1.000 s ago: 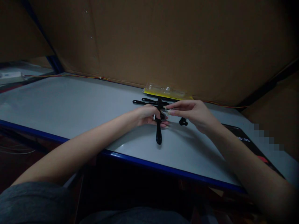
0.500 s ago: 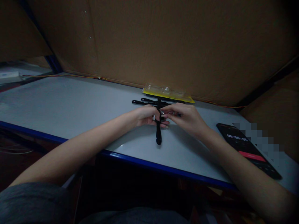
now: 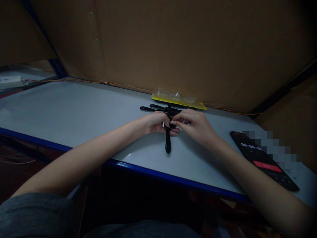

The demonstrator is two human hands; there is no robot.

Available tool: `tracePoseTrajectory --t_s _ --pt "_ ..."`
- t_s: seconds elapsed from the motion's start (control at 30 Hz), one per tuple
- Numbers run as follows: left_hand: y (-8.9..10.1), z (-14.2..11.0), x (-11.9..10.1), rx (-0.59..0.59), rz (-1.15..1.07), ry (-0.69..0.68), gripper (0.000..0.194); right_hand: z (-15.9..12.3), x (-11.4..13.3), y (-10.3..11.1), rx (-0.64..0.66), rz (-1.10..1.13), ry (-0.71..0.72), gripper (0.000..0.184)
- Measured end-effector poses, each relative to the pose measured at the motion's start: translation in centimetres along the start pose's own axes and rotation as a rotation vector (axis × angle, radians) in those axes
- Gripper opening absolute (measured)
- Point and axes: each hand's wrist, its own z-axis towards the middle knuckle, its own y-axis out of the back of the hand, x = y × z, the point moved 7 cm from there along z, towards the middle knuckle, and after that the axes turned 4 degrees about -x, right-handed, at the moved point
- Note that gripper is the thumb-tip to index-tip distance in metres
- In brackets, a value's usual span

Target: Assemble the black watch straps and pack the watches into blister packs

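A slim black tool [image 3: 168,142] with a rounded handle end is held over the table, its handle pointing toward me; its shape is like a spokeshave's. My left hand [image 3: 158,123] is wrapped round its middle, thumb on top and fingertips showing underneath. With thumb and forefinger pinched together, my right hand [image 3: 192,122] meets the tool's middle from the right. Whatever small part sits in that pinch is hidden by the fingertips. Just behind the hands lie more black handled tools [image 3: 146,108], partly covered by them.
A clear plastic package with a yellow card [image 3: 179,99] lies against the cardboard wall [image 3: 173,49]. On the right rests a phone [image 3: 262,158] with a red bar on its screen. The white table [image 3: 61,109] has a blue front edge; a thin cable [image 3: 81,80] runs along the back.
My right fingertips have shifted slightly on the tool's middle, and a small shiny spot there is now covered. The left hand and the tool have hardly moved.
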Motion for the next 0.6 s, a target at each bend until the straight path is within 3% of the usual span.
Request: tracePoseTrajectory --t_s 0.17,0.4,0.6 --pt "-0.18 -0.06 0.18 -0.015 0.031 0.006 0.041 -0.01 -0.38 -0.22 -0.03 0.068 -0.066 0.011" --pt "-0.07 -0.11 -0.14 -0.057 0.073 -0.029 0.03 0.05 -0.08 -0.33 0.001 0.016 0.012 0.011" --pt "-0.19 -0.06 -0.03 -0.043 0.082 -0.029 0.035 0.03 -0.08 -0.4 -0.025 0.052 0.015 0.008"
